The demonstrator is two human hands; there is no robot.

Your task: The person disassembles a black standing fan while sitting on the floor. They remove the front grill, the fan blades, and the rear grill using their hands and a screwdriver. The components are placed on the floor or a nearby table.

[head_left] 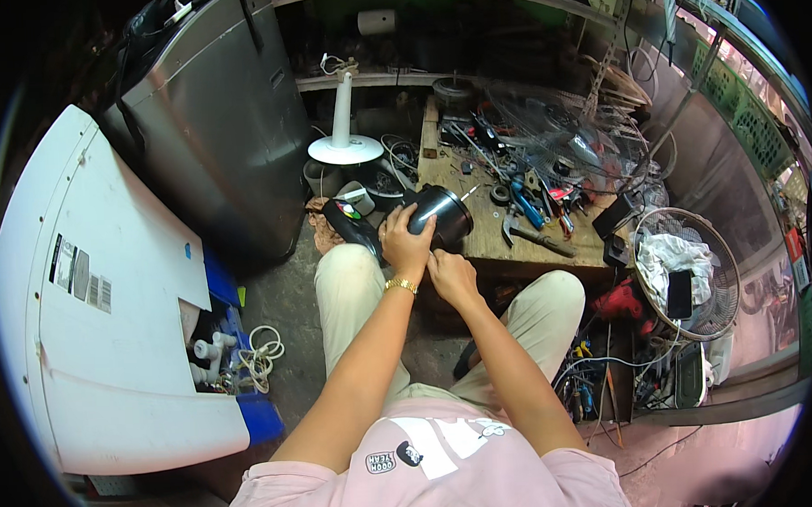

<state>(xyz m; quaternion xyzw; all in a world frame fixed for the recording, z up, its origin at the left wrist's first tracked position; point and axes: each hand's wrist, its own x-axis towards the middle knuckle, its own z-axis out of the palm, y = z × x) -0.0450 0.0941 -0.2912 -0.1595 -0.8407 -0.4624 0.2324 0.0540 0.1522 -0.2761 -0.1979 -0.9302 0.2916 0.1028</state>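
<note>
My left hand [405, 240], with a gold bracelet on the wrist, grips a black cylindrical fan motor housing [442, 215] that lies tilted at the near edge of a low wooden workbench [491, 242]. A black control part with coloured buttons [349, 218] extends from the housing to the left. My right hand [451, 274] sits just below the housing, fingers curled at its underside; what it holds is hidden. I sit with both knees close to the bench.
Pliers, screwdrivers and a hammer [539, 235] litter the bench. Wire fan guards [563, 136] lean behind it, another guard with a white rag [684, 266] is at right. A white fan stand [344, 139], a metal cabinet [218, 126] and a white appliance panel [112, 299] are on the left.
</note>
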